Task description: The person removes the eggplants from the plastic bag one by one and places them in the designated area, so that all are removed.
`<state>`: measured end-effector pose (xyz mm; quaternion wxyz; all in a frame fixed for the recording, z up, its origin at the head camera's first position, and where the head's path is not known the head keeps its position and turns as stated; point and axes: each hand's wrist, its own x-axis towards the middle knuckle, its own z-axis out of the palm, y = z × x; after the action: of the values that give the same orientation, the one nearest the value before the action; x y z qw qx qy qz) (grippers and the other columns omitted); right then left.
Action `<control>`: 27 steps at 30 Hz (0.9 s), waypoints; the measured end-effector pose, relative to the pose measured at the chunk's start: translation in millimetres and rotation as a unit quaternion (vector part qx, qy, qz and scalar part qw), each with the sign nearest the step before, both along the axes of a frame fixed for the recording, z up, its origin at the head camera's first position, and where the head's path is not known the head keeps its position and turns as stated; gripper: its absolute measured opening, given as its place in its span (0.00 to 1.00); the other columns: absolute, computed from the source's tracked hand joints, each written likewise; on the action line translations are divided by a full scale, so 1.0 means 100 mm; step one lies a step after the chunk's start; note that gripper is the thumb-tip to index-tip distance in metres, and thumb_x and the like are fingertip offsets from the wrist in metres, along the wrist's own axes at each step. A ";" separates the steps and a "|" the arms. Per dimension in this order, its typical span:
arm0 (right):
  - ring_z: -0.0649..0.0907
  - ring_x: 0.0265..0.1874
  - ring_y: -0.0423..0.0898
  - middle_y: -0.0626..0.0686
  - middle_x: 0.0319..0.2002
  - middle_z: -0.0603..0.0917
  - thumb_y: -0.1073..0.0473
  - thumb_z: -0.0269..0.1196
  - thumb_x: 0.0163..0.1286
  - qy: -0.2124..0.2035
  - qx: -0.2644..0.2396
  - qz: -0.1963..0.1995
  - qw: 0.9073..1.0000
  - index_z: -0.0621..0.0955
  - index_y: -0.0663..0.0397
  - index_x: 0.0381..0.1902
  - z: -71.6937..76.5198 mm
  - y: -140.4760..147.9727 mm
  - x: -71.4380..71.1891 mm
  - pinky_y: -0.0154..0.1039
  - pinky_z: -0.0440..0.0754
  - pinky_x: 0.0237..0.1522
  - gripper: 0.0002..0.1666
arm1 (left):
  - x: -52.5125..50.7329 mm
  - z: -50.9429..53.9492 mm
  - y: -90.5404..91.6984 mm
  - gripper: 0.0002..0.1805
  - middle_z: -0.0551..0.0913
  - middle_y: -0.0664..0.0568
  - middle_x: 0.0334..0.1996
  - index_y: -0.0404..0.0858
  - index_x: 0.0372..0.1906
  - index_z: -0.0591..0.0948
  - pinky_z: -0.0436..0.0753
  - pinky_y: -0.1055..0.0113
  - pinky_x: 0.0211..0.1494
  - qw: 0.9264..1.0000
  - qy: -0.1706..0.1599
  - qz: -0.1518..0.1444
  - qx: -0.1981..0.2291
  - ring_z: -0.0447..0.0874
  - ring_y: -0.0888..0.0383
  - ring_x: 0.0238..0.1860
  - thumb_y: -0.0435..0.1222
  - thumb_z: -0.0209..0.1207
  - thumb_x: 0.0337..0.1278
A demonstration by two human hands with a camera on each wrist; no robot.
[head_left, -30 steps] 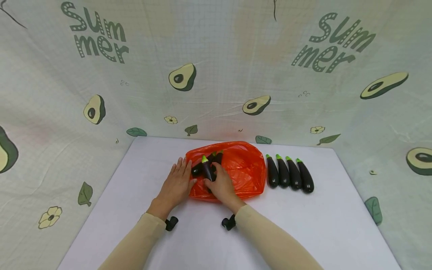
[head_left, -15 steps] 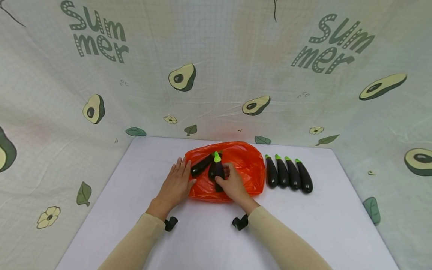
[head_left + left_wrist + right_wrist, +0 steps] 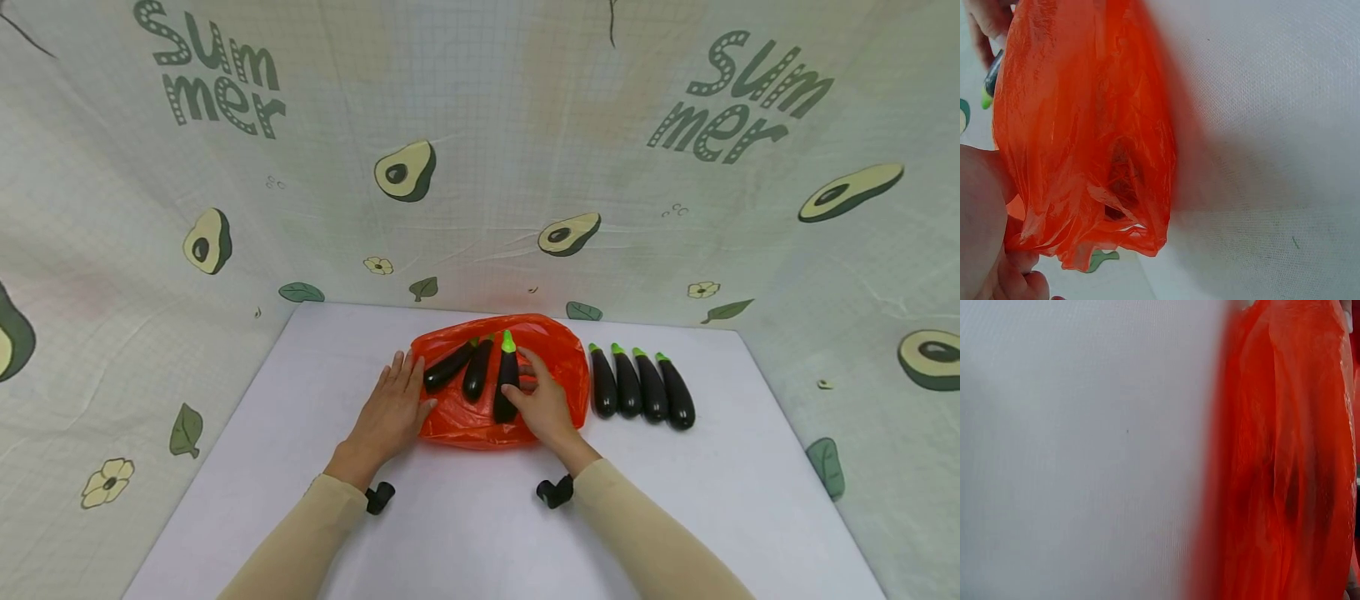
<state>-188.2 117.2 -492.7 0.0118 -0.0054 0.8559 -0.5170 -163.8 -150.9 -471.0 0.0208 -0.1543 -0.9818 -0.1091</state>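
Note:
My right hand [image 3: 546,404] reaches into the open red plastic bag [image 3: 551,350] and holds a dark eggplant [image 3: 506,385], its bright green stem end pointing away from me. My thumb lies against its near side, with the fingers along its right. Two more eggplants lie inside the bag to the left, one slanted [image 3: 448,368] and one steeper [image 3: 477,371]. At the bag's left rim my left hand [image 3: 390,408] rests with straight fingers, its thumb spread toward the bag. In the left wrist view, the bag's wall [image 3: 1085,112] hides most of the inside.
Several eggplants [image 3: 642,387] stand in a row just right of the bag, stems away from me. Everything lies on a white tabletop [image 3: 465,533]. Behind it hangs a pale cloth [image 3: 480,100] printed with avocados and lettering.
My right hand has carried the eggplant rightward inside the bag, from above the other two to a place beside them. The left hand has stayed at the left rim.

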 end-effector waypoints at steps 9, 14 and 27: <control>0.83 0.63 0.59 0.57 0.67 0.79 0.55 0.69 0.74 0.005 -0.003 -0.009 1.000 0.66 0.32 0.80 0.05 0.13 0.00 0.56 0.87 0.58 0.42 | -0.01 -0.01 0.01 0.44 0.54 0.34 0.84 0.30 0.84 0.54 0.50 0.43 0.86 1.000 -0.012 0.004 0.000 0.43 0.37 0.86 0.48 0.58 0.78; 0.82 0.63 0.59 0.56 0.67 0.79 0.55 0.69 0.74 0.003 -0.018 -0.009 1.000 0.65 0.30 0.80 0.10 0.21 -0.01 0.56 0.87 0.59 0.42 | -0.01 -0.01 0.00 0.45 0.55 0.34 0.83 0.30 0.84 0.54 0.51 0.43 0.86 1.000 -0.012 0.005 -0.002 0.43 0.37 0.86 0.48 0.58 0.78; 0.82 0.62 0.59 0.57 0.67 0.78 0.54 0.67 0.75 0.008 -0.009 -0.026 1.000 0.64 0.33 0.81 0.29 0.47 -0.01 0.58 0.86 0.61 0.42 | -0.01 -0.01 -0.01 0.45 0.55 0.33 0.83 0.29 0.83 0.54 0.51 0.42 0.86 1.000 -0.009 0.001 -0.004 0.43 0.37 0.86 0.48 0.59 0.77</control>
<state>-189.0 163.8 -463.9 -0.0082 0.0128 0.8509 -0.5251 -165.1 -151.8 -471.7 0.0117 -0.1525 -0.9825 -0.1068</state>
